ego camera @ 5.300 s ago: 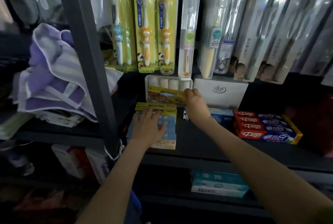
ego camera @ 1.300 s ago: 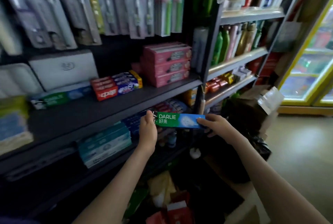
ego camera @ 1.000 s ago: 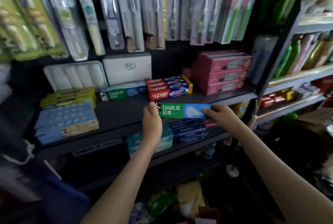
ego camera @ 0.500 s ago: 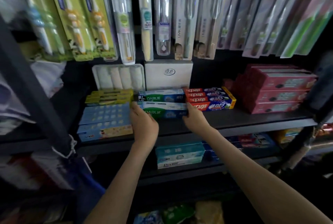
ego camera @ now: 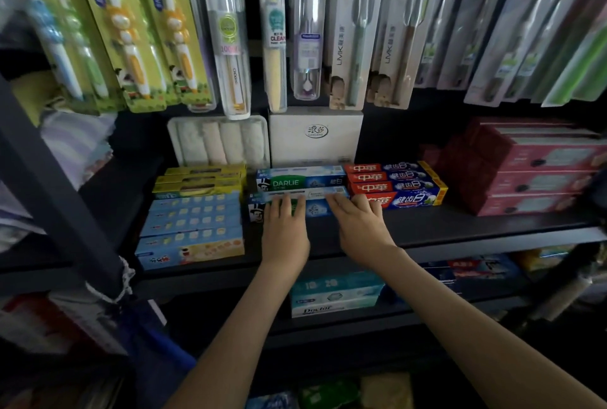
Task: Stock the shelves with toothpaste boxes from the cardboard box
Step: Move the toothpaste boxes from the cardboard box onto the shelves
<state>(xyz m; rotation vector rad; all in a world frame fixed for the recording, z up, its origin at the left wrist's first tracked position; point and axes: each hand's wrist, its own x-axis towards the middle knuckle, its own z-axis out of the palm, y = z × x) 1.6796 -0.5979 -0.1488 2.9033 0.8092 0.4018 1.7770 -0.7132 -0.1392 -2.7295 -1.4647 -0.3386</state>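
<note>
You're pressing left hand [ego camera: 285, 231] and right hand [ego camera: 358, 228] flat, fingers straight, gripping nothing, on the Darlie toothpaste box [ego camera: 316, 209] under your fingertips, seating it on the shelf [ego camera: 466, 228] before the back Darlie box [ego camera: 300, 180] just beyond, so this one looks nearly stocked, with the cardboard box out of view.

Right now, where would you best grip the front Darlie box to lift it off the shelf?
Mid-body, from the front and above: the front Darlie box lies flat, lengthwise, blue boxes and red boxes close beside its ends, rear Darlie box behind.
</note>
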